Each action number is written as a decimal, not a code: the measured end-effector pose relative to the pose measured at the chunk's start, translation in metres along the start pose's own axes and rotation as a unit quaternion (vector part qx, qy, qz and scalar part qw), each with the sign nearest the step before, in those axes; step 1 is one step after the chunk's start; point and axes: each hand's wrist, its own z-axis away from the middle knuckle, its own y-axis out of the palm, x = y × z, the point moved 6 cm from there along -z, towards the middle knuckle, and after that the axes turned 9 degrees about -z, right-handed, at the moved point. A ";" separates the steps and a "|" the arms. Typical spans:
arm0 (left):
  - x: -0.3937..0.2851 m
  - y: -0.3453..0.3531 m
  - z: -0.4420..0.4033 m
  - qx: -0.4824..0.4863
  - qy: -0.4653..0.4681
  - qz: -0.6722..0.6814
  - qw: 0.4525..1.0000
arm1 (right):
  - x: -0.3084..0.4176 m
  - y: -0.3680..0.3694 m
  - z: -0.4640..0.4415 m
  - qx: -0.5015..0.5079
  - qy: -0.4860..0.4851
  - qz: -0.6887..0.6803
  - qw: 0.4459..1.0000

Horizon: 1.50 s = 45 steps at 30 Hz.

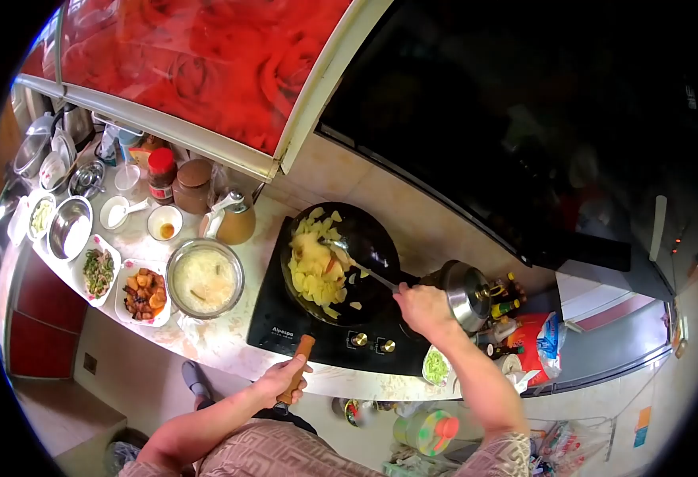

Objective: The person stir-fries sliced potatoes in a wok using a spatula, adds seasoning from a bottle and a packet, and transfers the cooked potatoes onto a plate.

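Observation:
Pale yellow slices that look like potato [317, 274] lie in the left half of a black wok [377, 238] on the hob. My right hand [427, 308] is closed round the handle of a metal spatula [365, 269], whose head rests among the slices. Below the wok, my left hand [284, 378] grips a brown wooden handle [304, 350] that points up toward the wok. The dark joint between handle and wok is hard to make out. A lidded metal pot [469, 298] stands just beyond my right hand.
Left of the hob [273, 327] stand a metal bowl of cloudy liquid [203, 280], a plate of braised chunks [144, 294], a plate of green food [98, 273] and several jars. A bowl of chopped greens [436, 367] sits at the counter's front right. A dark hood [476, 159] hangs above.

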 end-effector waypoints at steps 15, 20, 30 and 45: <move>-0.001 -0.003 0.000 -0.003 0.009 -0.017 1.000 | -0.017 0.117 -0.018 0.331 0.220 -0.626 0.671; -0.001 -0.003 -0.001 -0.012 0.002 -0.020 1.000 | -0.030 0.114 -0.023 0.210 0.245 -0.632 0.704; 0.000 0.001 -0.001 0.000 0.000 -0.002 1.000 | -0.016 -0.010 -0.008 0.065 0.114 -0.033 0.991; 0.005 0.000 -0.005 -0.012 0.010 -0.005 1.000 | -0.041 0.072 -0.061 0.046 0.158 -0.211 0.963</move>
